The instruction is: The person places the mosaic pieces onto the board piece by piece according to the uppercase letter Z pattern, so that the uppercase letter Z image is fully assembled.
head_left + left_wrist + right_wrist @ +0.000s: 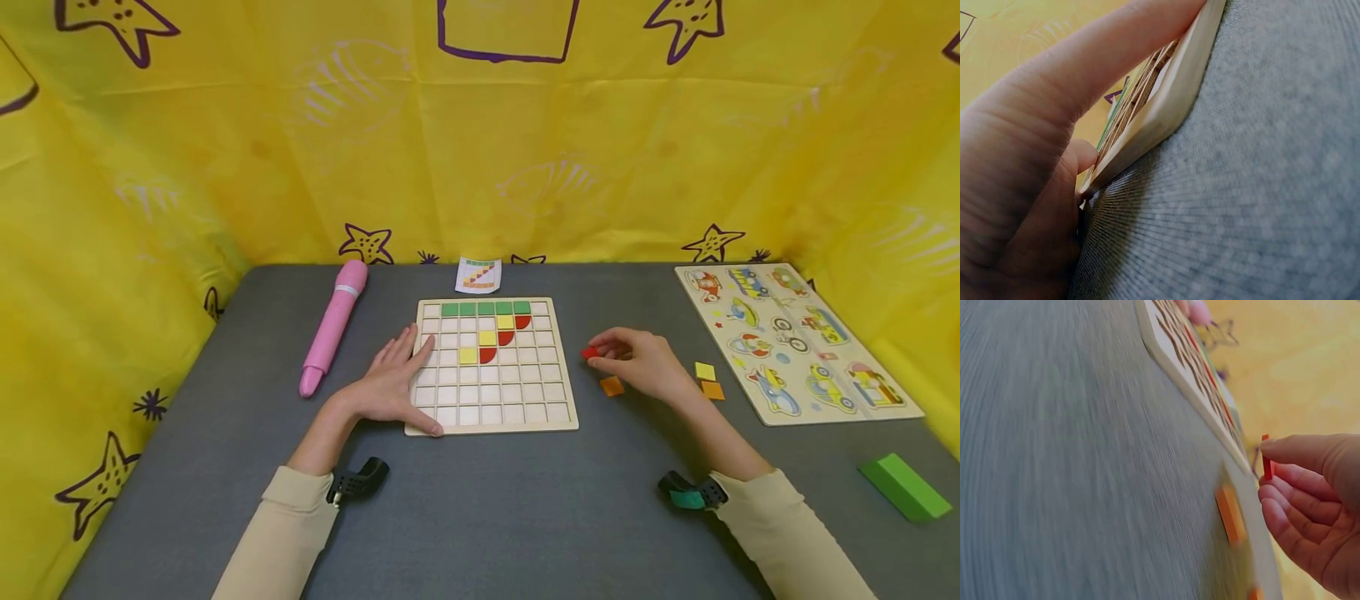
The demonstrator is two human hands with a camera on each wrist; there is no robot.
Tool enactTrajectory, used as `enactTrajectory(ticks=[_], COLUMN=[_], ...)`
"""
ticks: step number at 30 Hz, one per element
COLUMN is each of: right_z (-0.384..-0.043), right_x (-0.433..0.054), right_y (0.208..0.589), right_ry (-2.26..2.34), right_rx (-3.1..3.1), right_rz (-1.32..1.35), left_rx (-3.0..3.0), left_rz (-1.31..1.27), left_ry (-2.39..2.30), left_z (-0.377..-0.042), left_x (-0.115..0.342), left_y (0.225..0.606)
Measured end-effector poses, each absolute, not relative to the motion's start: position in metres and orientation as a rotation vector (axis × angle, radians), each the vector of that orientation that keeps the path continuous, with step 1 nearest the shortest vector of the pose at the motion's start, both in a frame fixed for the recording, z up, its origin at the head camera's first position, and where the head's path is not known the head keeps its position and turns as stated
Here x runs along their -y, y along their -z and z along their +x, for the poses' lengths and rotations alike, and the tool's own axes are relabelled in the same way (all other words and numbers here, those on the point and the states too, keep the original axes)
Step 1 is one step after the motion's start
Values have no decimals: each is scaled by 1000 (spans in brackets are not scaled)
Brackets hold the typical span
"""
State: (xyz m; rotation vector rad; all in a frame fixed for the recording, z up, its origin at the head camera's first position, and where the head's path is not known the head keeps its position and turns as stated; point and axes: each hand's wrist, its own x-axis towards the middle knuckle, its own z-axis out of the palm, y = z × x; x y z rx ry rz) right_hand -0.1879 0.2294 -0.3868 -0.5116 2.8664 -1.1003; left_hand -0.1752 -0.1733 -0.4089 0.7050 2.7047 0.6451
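A wooden grid board [519,374] lies in the middle of the table. Green squares [486,309] run along its top row, with yellow squares [487,338] and red quarter-round tiles [487,356] stepping diagonally below. My left hand [386,385] rests on the board's left edge, fingers spread, thumb at the near corner. To the right of the board, my right hand [637,360] pinches a small red tile [1267,457] between thumb and fingertips. Just below that hand an orange square [612,387] lies on the table.
Behind the board lies a pattern card [478,276]. A pink marker-shaped stick [334,327] is at the left. By the right forearm are a yellow square [704,371] and an orange square [712,390]. Farther right lie a picture puzzle board [795,342] and a green block [905,487].
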Motion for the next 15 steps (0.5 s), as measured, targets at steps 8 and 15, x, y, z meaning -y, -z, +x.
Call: enactTrajectory(ticks=[8,15], right_z=[-188,-189], right_x=[-175,-131], right_y=[389,391], right_ry=[1137,1127], right_rx=[-2762,-2671], right_rz=[-661,-836], left_rx=[-2703,-2702], left_rz=[706,703], left_ry=[-649,-643], left_z=[-176,-177], left_x=[173,174], left_y=[410,412])
